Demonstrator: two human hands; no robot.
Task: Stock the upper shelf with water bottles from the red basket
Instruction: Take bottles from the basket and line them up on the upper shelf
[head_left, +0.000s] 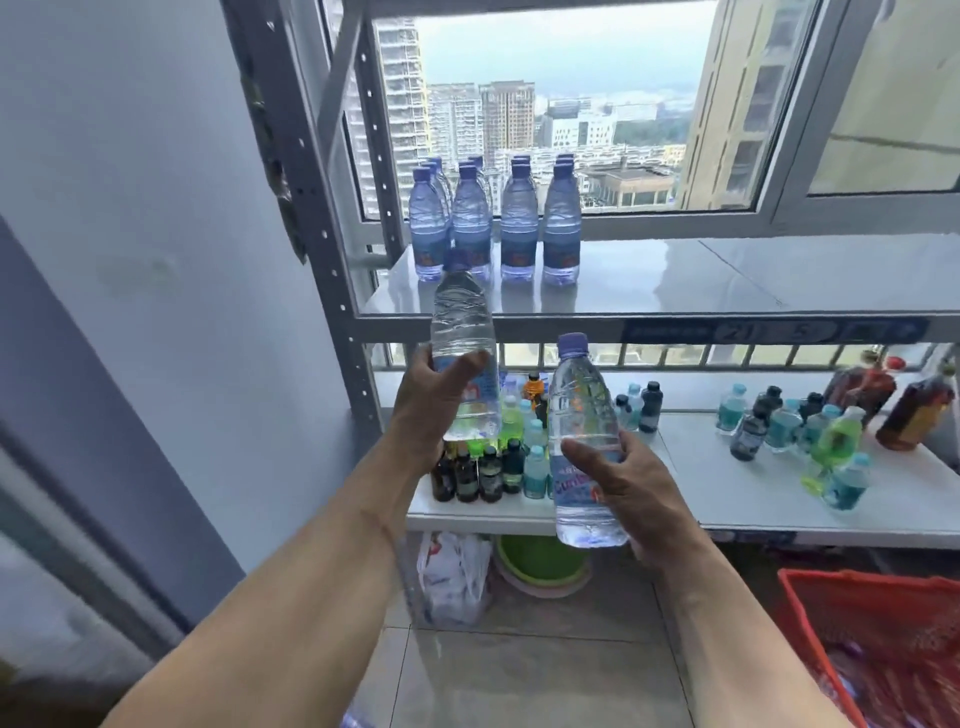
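Left hand (434, 402): fingers curled round the lower half of a clear water bottle (462, 353), thumb across the front over the label. Bottle upright, leaning slightly left, purple cap blurred, cap level with the front edge of the upper shelf (727, 280).

Right hand (621, 486): fingers and thumb curled round a second water bottle (582, 431) at its label band. Upright, purple cap on, held lower than the left one, in front of the lower shelf (779, 499). Label reads "Cunl…" in pink on blue; the rest sits under the thumb.

Stocked water bottles (498, 223): four files at the upper shelf's left end, just beyond the left fingers, blue labels too small to read. To the right of them the shelf surface is bare all the way to the frame edge.

Shelf front rail carries a blue price strip (774, 330); "21" and "5" are legible, other print blurred.

Small mixed bottles (493, 457) stand on the lower shelf behind both hands.

Red basket (883, 649): on the floor, below and right of the right fingers, contents blurred.
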